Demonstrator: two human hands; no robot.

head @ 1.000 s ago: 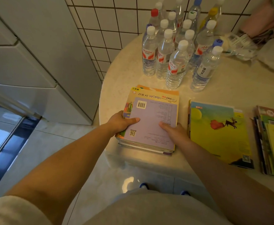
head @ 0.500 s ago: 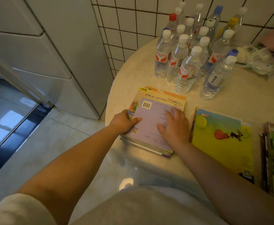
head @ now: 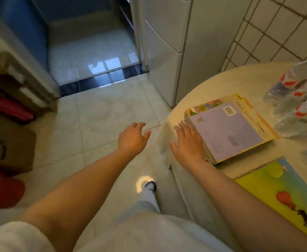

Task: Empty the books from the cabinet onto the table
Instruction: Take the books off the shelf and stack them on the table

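Observation:
A stack of books (head: 227, 131) with a lilac back cover on top lies on the round cream table (head: 209, 88), near its left edge. My right hand (head: 188, 144) has straight fingers and rests against the stack's near-left corner. Over the floor to the left of the table, my left hand (head: 132, 138) hangs with relaxed fingers and holds nothing. A yellow-green picture book (head: 283, 195) lies flat on the table at the lower right. No cabinet with books shows in this view.
Water bottles (head: 298, 106) crowd the table's right side. A white fridge (head: 169, 51) stands left of the tiled wall. Cardboard boxes (head: 9, 142) and red items (head: 1, 190) sit on the floor at far left. A doorway with a dark threshold (head: 101, 79) lies ahead.
My left hand let go of the book stack and moved off the table to the left. My right hand slid to the stack's corner. The view swung left toward the doorway.

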